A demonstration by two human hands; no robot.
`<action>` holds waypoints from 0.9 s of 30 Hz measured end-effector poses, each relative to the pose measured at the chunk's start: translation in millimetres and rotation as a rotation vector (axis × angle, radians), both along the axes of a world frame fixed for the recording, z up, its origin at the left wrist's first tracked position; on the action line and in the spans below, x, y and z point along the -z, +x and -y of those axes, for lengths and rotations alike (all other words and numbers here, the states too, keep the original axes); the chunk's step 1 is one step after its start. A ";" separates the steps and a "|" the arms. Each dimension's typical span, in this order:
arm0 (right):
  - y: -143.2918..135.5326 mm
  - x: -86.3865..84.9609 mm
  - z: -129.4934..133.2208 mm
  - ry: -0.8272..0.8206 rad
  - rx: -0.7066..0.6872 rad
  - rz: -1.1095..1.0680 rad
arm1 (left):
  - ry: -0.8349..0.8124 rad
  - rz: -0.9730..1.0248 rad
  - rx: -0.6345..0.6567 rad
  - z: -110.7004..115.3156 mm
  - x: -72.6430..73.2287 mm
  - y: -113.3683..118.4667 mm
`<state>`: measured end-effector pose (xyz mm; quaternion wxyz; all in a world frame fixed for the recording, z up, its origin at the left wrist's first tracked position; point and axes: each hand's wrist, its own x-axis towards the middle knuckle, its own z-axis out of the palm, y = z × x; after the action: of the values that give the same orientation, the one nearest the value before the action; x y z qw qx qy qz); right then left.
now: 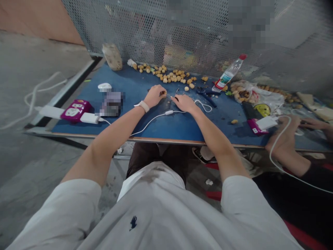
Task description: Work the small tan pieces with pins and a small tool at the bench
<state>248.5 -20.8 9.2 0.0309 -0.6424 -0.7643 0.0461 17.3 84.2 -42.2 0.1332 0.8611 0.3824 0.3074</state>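
Observation:
My left hand (154, 96), with a pale band at the wrist, has its fingers curled around a small tan round fruit (164, 92) that looks like a longan; the fingers mostly hide it. Just to the right, my right hand (184, 102) rests low over the blue tabletop (153, 129) with its fingers drawn together. What they grip, if anything, is hidden. Tiny bits lie between the two hands. A white cable (153, 119) with an inline switch (169, 112) passes by my right wrist and loops beyond it. Loose round tan fruits (173, 76) lie in a row behind my hands.
Blue-handled pliers (208, 94) and a red-capped bottle (229, 75) stand right of my hands. On the left are a purple power socket (76, 110), a white mouse-like object (104, 86) and a bag (112, 56). A co-worker's hands (286, 133) are at right. Perforated metal (145, 31) backs the table.

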 end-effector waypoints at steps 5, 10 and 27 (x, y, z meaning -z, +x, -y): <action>-0.3 0.9 -0.7 0.012 0.017 -0.012 | -0.001 0.011 0.007 -1.8 0.5 -1.9; 1.6 2.6 -1.5 0.030 -0.002 -0.030 | -0.009 0.003 0.037 -0.2 -2.1 -2.5; 6.7 -4.0 -0.9 -0.002 -0.026 -0.077 | -0.076 0.016 0.060 4.4 -5.2 -0.6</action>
<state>255.2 -19.9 13.2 0.0589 -0.6304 -0.7707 0.0722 16.6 79.8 -37.0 0.1778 0.8641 0.3667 0.2955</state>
